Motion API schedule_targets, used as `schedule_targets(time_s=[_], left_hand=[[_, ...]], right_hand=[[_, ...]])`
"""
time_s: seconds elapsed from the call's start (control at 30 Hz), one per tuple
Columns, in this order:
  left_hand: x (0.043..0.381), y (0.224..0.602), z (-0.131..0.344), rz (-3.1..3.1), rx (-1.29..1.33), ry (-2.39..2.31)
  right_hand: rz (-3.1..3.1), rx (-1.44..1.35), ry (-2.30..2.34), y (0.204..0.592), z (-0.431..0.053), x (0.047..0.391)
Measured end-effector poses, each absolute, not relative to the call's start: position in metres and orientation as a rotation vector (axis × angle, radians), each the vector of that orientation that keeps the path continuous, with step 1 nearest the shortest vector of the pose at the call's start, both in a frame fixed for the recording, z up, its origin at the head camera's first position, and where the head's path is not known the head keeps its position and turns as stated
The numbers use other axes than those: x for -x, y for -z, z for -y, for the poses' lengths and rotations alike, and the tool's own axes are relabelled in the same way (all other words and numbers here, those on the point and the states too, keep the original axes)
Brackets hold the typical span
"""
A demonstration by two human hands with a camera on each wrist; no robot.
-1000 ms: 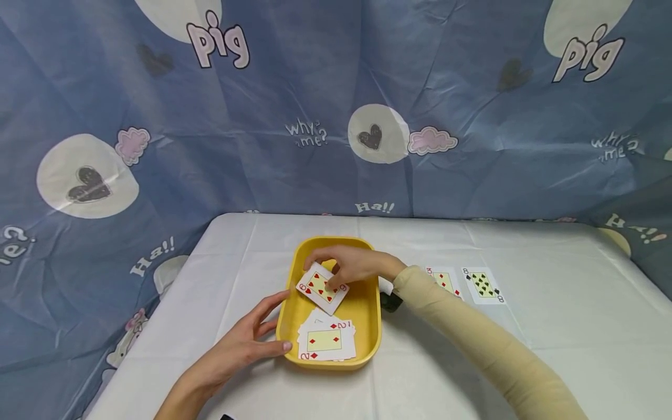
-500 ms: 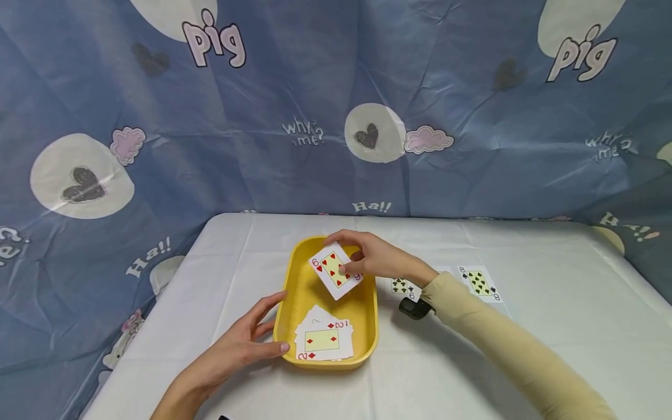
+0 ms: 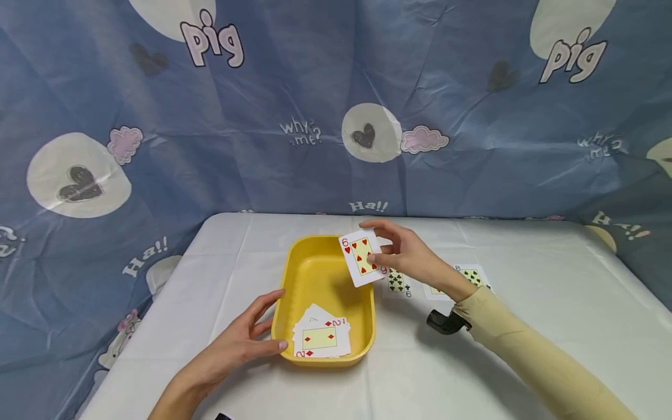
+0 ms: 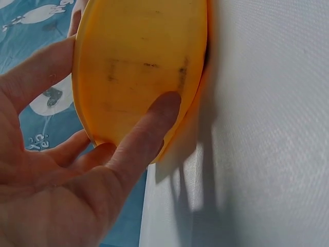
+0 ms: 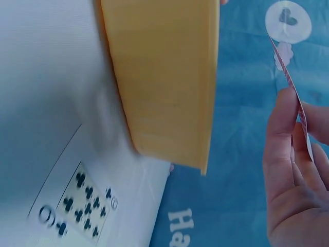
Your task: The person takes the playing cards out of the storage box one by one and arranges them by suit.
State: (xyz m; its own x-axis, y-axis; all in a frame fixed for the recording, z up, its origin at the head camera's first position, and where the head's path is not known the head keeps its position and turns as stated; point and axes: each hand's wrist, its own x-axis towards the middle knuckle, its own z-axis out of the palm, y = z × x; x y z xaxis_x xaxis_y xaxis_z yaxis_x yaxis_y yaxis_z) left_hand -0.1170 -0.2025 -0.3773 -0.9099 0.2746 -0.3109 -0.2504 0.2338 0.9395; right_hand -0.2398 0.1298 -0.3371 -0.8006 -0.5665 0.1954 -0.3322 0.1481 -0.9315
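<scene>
My right hand (image 3: pixel 406 251) pinches a six of hearts (image 3: pixel 359 259) between thumb and fingers, held up over the right rim of the yellow tray (image 3: pixel 325 274). The right wrist view shows this card (image 5: pixel 288 72) edge-on, raised above the tray's wall. At the tray's left side, my left hand (image 3: pixel 244 332) touches the outer wall, its thumb at the near corner and its fingers farther along. In the left wrist view, the thumb lies against the tray's side (image 4: pixel 139 46). Inside the tray, toward the near end, lies a loose pile of cards topped by a two of diamonds (image 3: pixel 320 338).
Right of the tray, a nine of clubs (image 3: pixel 396 283) lies face up on the white tablecloth (image 3: pixel 420 373). A diamond card (image 3: pixel 437 293) and an eight of spades (image 3: pixel 472 274) lie farther right, partly behind the right arm. A blue printed curtain (image 3: pixel 294 181) hangs behind the table.
My right hand has lifted the six of hearts from the far part of the tray and carried it rightward to the rim. The nine of clubs has come into view. My left hand stays put.
</scene>
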Motion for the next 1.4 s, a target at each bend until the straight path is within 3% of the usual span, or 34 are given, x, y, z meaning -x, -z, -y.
schedule_targets(time_s=[0.47,1.4], left_hand=[[0.118,0.377,0.204,-2.094,-0.044,-1.715],[0.121,0.381,0.205,-2.074,-0.024,-1.736]], right_hand=[[-2.376,0.739,1.789,0.332,-0.194,0.223],[-2.735,0.462,1.673,0.360,-0.314,0.208]])
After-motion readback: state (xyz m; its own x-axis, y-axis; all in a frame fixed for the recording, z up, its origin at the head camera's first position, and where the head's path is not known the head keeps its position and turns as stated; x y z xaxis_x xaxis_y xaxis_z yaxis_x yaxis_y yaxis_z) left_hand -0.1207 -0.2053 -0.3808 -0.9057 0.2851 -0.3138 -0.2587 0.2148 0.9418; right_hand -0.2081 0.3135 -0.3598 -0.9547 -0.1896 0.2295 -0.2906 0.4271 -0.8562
